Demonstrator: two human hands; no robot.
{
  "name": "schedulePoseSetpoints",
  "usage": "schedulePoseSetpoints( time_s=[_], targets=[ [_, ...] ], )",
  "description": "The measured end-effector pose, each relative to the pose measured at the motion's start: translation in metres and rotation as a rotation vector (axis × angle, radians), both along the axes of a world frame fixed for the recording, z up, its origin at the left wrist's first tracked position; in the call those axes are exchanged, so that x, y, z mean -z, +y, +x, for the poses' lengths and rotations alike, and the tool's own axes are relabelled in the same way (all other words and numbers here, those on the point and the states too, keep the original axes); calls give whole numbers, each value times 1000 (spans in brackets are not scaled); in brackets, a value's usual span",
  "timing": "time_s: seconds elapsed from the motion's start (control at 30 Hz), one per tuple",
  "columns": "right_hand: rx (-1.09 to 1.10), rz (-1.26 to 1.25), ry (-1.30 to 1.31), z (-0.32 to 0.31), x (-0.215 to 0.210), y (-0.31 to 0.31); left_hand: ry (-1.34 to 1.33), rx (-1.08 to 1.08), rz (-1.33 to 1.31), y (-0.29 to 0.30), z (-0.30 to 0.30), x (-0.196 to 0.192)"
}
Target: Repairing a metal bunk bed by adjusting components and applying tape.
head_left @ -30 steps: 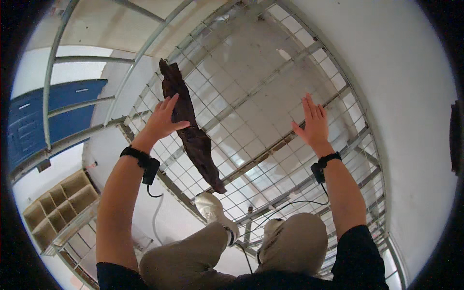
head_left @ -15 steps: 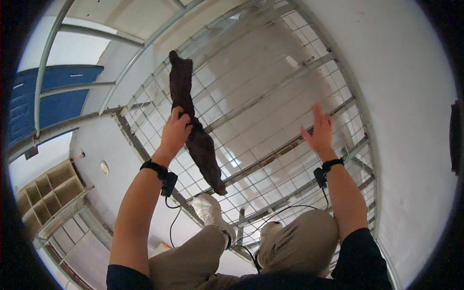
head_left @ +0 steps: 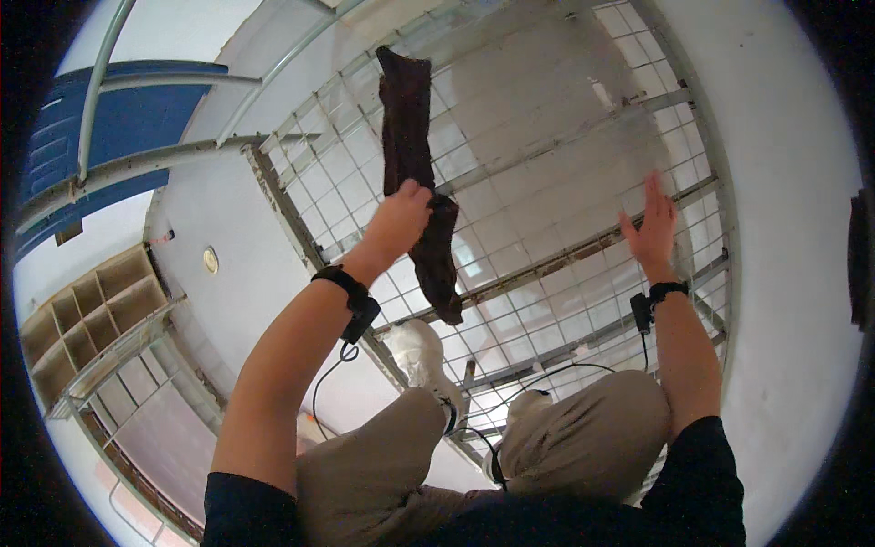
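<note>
A long strip of dark brown cloth lies lengthwise over the wire-mesh metal frame, left of the middle. My left hand is closed on the cloth partway along it, with the fingertips partly hidden in its folds. Past the hand the near end of the cloth hangs slack and narrows to a crumpled tip. Farther right, my right hand is held over the mesh near a rusty crossbar. Its fingers are stretched out and hold nothing.
Black straps with small boxes and cables circle both wrists. My white-covered foot rests at the frame's near left edge. Metal rails and blue panels stand at upper left, a cubby shelf below. A white wall borders the right.
The view has shifted, so frame, cloth and hands sit farther right and higher. The cloth now looks straighter and wider at its far end. My left hand still grips it.
</note>
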State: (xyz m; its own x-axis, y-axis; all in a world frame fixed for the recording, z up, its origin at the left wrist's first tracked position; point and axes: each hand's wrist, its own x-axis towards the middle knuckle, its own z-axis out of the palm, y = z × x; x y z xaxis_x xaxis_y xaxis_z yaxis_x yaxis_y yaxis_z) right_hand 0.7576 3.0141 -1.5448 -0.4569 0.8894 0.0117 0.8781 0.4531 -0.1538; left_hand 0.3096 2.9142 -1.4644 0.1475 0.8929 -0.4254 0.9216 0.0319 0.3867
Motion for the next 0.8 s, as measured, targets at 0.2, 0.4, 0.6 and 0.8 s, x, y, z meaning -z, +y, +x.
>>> schedulePoseSetpoints(
  time_s=[0.2,0.4,0.6,0.8],
  targets=[
    [46,-54,-60,-7,-7,0,-271,542,-141,-45,81,-12],
    [2,-16,23,-5,-7,2,-267,375,-141,-33,75,-26],
    [-44,15,107,-5,-7,0,48,-497,434,-6,-103,-9],
    [1,-35,94,-8,-5,0,139,-381,571,-22,-142,-4]
  ],
)
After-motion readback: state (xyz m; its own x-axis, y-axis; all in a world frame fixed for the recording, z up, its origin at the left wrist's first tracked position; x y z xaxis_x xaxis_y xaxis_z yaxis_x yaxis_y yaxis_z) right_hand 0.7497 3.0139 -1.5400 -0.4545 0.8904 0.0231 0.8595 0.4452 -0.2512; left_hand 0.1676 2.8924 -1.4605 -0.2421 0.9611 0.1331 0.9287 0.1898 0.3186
